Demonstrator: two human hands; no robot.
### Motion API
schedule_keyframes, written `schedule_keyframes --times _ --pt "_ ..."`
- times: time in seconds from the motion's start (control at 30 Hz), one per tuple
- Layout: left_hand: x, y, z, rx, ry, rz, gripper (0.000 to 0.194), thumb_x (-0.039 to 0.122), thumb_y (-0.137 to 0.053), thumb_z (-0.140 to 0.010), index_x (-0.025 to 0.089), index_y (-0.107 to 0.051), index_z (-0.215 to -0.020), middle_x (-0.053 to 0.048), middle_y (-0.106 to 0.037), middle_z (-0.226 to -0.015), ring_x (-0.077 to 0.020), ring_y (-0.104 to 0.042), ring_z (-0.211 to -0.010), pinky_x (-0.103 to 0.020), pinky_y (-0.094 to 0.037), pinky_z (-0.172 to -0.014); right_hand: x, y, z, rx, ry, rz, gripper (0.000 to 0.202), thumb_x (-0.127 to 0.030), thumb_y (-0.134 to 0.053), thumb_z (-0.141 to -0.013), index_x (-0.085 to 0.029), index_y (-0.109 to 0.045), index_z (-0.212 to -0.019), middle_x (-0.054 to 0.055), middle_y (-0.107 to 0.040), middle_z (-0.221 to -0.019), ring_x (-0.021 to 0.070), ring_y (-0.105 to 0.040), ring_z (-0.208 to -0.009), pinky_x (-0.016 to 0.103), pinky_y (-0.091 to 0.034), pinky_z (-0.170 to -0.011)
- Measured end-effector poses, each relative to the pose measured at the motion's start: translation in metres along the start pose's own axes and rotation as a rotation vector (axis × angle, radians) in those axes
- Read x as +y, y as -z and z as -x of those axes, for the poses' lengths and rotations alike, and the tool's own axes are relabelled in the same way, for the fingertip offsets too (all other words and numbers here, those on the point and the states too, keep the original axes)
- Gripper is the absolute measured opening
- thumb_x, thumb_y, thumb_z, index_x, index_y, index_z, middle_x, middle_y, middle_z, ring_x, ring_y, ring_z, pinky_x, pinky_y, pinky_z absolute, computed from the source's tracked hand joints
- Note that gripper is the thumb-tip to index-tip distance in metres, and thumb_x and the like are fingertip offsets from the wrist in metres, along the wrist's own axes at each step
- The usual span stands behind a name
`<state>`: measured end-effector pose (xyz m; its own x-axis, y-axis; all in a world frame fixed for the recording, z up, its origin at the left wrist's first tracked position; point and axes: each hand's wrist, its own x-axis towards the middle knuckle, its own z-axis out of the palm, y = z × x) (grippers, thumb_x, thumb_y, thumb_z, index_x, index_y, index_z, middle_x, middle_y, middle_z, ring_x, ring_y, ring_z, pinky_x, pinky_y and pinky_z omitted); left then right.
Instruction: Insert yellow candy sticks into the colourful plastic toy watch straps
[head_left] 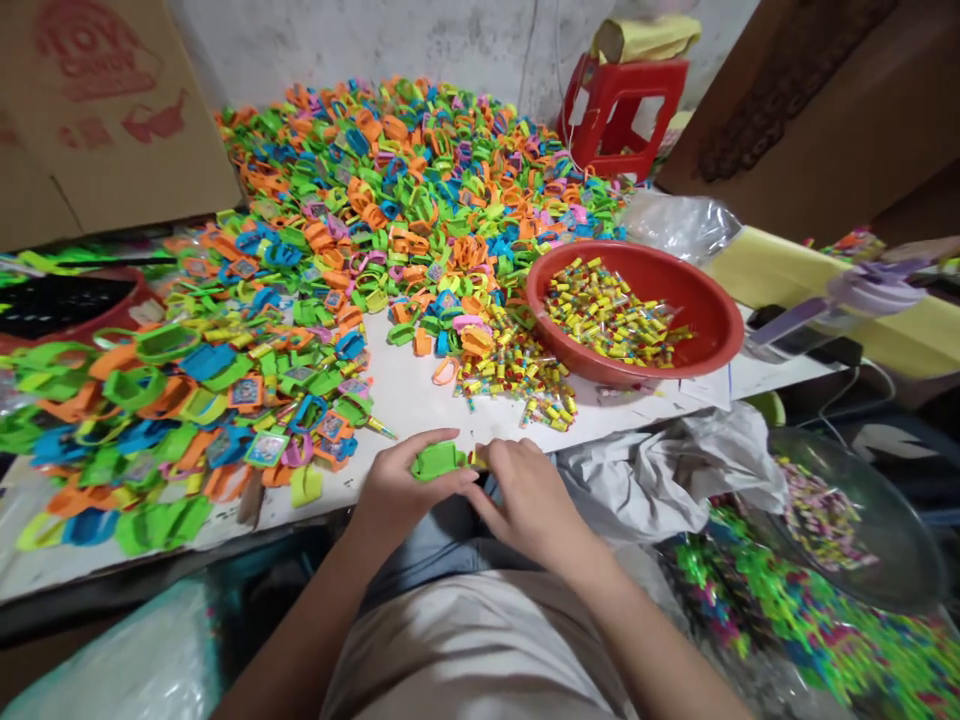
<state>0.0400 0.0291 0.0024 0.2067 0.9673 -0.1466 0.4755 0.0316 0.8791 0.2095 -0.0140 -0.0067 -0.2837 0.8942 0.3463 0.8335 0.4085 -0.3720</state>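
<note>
Holding green toy (439,461) left, yellow packet (478,459) right, hands (534,497) close; red basin (709,325), toy heap (420,180) beyond.

"Where does my feed look from?"
"One camera, worn on the person's head. I face forward and down, over the shirt (465,650) at the bottom edge."
"How near am I?"
"Close: the left hand (391,488) and right hand (529,497) sit just below centre. Past them I see the counter (394,375), its near edge slanting lower on the left."
"And farthest?"
"The wall (450,40), along the top. My view is wide: a box (97,170) cuts in at upper left."
</note>
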Motion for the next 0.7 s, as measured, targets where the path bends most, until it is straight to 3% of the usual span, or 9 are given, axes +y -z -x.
schedule_keyframes --times 0.13,0.27,0.33,0.43,0.5,0.6,0.7 --pt "-0.008 -0.001 -0.003 -0.214 0.075 0.04 0.036 0.044 -0.069 -0.07 0.018 -0.072 -0.095 -0.004 -0.074 -0.097 -0.0209 -0.067 -0.092 -0.028 -0.052 -0.082 0.001 -0.012 0.006 -0.044 0.053 0.064 0.01 -0.025 -0.047 -0.091 -0.018 -0.052 -0.088 0.002 -0.06 -0.06 0.0186 -0.054 -0.053 0.03 -0.03 -0.055" --pt "-0.008 0.012 -0.006 -0.302 0.033 -0.076 0.034 0.049 -0.066 -0.074 0.021 -0.071 -0.094 -0.002 -0.074 -0.095 -0.0211 -0.066 -0.093 -0.029 -0.049 -0.085 0.002 -0.027 0.006 0.021 0.076 -0.031 0.017 -0.03 -0.042 -0.096 -0.019 -0.053 -0.09 0.003 -0.062 -0.068 0.019 -0.057 -0.061 0.029 -0.035 -0.058" --pt "-0.004 0.03 -0.011 -0.185 -0.001 -0.221 0.04 0.053 -0.065 -0.074 0.023 -0.069 -0.1 -0.002 -0.073 -0.1 -0.0229 -0.065 -0.096 -0.031 -0.048 -0.086 0.005 -0.035 0.004 0.097 0.039 -0.064 0.027 -0.041 -0.044 -0.097 -0.017 -0.053 -0.105 0.009 -0.065 -0.089 0.0229 -0.061 -0.08 0.031 -0.043 -0.069" --pt "0.004 0.073 -0.026 0.157 -0.046 -0.517 0.052 0.055 -0.059 -0.079 0.022 -0.061 -0.119 -0.009 -0.068 -0.116 -0.0283 -0.061 -0.108 -0.038 -0.046 -0.093 0.017 -0.043 0.002 0.183 -0.057 -0.061 0.051 -0.051 -0.045 -0.095 -0.014 -0.041 -0.13 0.017 -0.056 -0.119 0.0294 -0.055 -0.108 0.041 -0.045 -0.087" --pt "0.007 0.111 -0.039 0.389 -0.047 -0.736 0.06 0.055 -0.054 -0.083 0.018 -0.053 -0.13 -0.015 -0.064 -0.122 -0.0342 -0.056 -0.114 -0.047 -0.042 -0.096 0.027 -0.047 0.003 0.167 -0.102 -0.036 0.049 -0.047 -0.042 -0.096 -0.016 -0.039 -0.134 0.017 -0.053 -0.123 0.03 -0.053 -0.112 0.044 -0.045 -0.091" --pt "0.005 0.165 -0.056 0.644 0.045 -0.969 0.066 0.053 -0.049 -0.086 0.014 -0.045 -0.138 -0.023 -0.06 -0.125 -0.0421 -0.052 -0.118 -0.057 -0.039 -0.095 0.04 -0.05 0.009 0.133 -0.113 0.011 0.044 -0.042 -0.04 -0.097 -0.018 -0.041 -0.133 0.015 -0.053 -0.122 0.0301 -0.053 -0.111 0.044 -0.045 -0.089" --pt "-0.005 0.199 -0.064 0.727 0.134 -1.055 0.06 0.047 -0.048 -0.087 0.011 -0.049 -0.135 -0.025 -0.059 -0.124 -0.0446 -0.05 -0.118 -0.06 -0.037 -0.095 0.048 -0.054 0.014 0.106 -0.137 0.043 0.039 -0.038 -0.043 -0.096 -0.018 -0.044 -0.13 0.014 -0.053 -0.121 0.0293 -0.053 -0.109 0.042 -0.045 -0.087"
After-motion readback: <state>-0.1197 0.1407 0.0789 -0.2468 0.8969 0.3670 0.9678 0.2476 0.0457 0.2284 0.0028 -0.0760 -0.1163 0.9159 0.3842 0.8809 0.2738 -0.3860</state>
